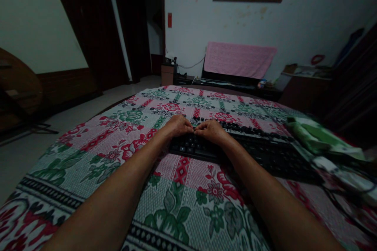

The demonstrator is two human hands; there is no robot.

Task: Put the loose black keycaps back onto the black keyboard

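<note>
A black keyboard (279,159) lies across the patterned cloth, its left end below my hands. My left hand (177,126) is over the keyboard's far left edge, its fingers pinched together. Beside it, my right hand (211,130) is also closed, and the fingertips of both hands meet above the keys. Whatever is between them is too small or hidden to make out. Just beyond the keyboard runs a line of small loose black pieces, which look like keycaps (244,128). My right hand and forearm cover part of the keyboard.
A floral cloth (165,196) covers the table. At the right lie a green and white packet (321,137), a whitish bundle (350,176) and a dark cable (341,208). Against the far wall, a pink towel (240,59) hangs over a dark panel on a low cabinet.
</note>
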